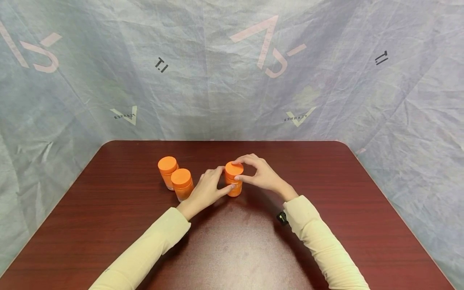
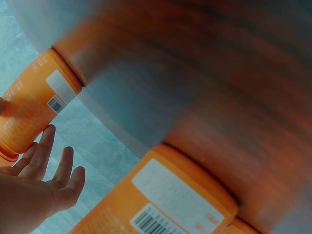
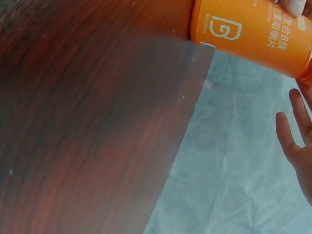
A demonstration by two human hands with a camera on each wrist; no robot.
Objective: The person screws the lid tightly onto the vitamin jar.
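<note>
An orange vitamin bottle [image 1: 235, 189] stands upright on the table between both hands. My left hand [image 1: 206, 187] holds its body from the left, thumb at the front. From the right, my right hand [image 1: 264, 174] pinches the orange lid [image 1: 233, 168] between thumb and fingers. In the left wrist view, the held bottle [image 2: 41, 100] shows a white label patch with a barcode, and some fingers of that hand [image 2: 34, 190] spread away from it. The right wrist view shows the bottle's printed front [image 3: 248, 31]; the right hand's [image 3: 304, 156] outer fingers stand off it.
Two more orange bottles stand close together left of the left hand, one nearer [image 1: 182, 185] and one behind [image 1: 168, 169]. The dark red wooden table [image 1: 326, 181] ends at a grey fabric backdrop [image 1: 217, 80]. A small black object [image 1: 282, 218] shows beside the right sleeve.
</note>
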